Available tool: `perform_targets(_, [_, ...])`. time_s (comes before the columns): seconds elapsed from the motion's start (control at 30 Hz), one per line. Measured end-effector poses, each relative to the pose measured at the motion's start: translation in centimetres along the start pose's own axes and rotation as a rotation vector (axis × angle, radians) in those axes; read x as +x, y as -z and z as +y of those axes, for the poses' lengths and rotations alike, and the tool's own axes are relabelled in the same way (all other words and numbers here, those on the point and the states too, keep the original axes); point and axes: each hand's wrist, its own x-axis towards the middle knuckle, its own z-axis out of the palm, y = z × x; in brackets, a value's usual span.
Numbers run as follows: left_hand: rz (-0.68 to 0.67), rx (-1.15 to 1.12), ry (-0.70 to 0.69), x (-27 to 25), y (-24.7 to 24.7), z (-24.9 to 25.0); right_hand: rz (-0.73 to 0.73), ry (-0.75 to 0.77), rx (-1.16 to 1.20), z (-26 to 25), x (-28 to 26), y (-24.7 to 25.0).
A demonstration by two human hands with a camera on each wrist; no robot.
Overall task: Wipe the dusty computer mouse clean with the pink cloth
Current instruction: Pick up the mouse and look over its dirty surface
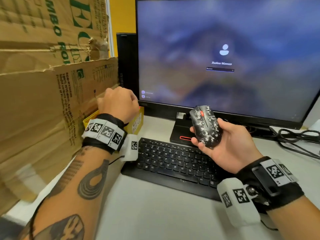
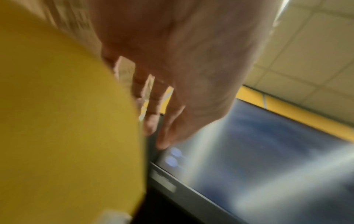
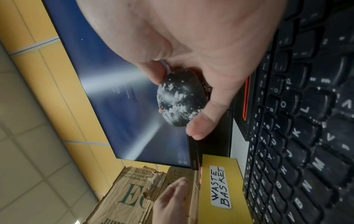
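The right hand grips the dusty computer mouse above the keyboard; the left hand, fingers relaxed and holding nothing, hangs over the yellow waste basket left of the keyboard.

The keyboard lies before the monitor, the waste basket at its left.

Black mouse speckled white, with an orange-red wheel; yellow basket (white label, black lettering); what looks like blurred blue-grey monitor.
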Motion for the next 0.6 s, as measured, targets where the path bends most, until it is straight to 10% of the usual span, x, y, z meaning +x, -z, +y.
perform_targets(0.23, [-0.448, 0.11, 0.131, 0.7, -0.3, -1.5, -0.035, -0.047, -0.005, 1.1, 1.8, -3.0])
perform_targets(0.6, [-0.517, 0.143, 0.234, 0.4, 1.7, 0.9, -0.094, -0.055, 0.023, 1.2, 2.6, -4.1])
